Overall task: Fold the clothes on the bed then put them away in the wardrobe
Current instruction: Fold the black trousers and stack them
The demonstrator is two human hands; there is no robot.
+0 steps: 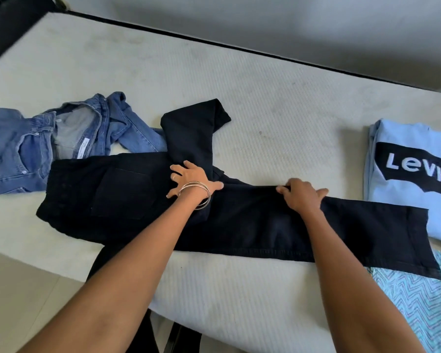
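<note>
Black trousers [239, 220]: on the bed [265, 110], near its front edge; long axis runs left-right, waist end left, one leg stretched flat to the right, hem at far right tilting toward the near side.
Other leg: bent back from the crotch, pointing away toward the far side of the bed, hem end lying partly on the blue jeans.
Left hand [192, 180]: fingers spread flat, pressing on the trousers at the crotch fold; bangles on the wrist; grips nothing.
Right hand [302, 193]: fingers curled over the far edge of the stretched leg, looks like a pinch on the fabric, fingertips partly hidden.
Blue jeans [49, 141]: crumpled, unfolded, left of the trousers, touching them.
Light blue T-shirt [405, 179]: folded, logo up, at right; the trouser hem overlaps its near edge.
Zigzag-print cloth [423, 301]: near right corner, under the hem.
</note>
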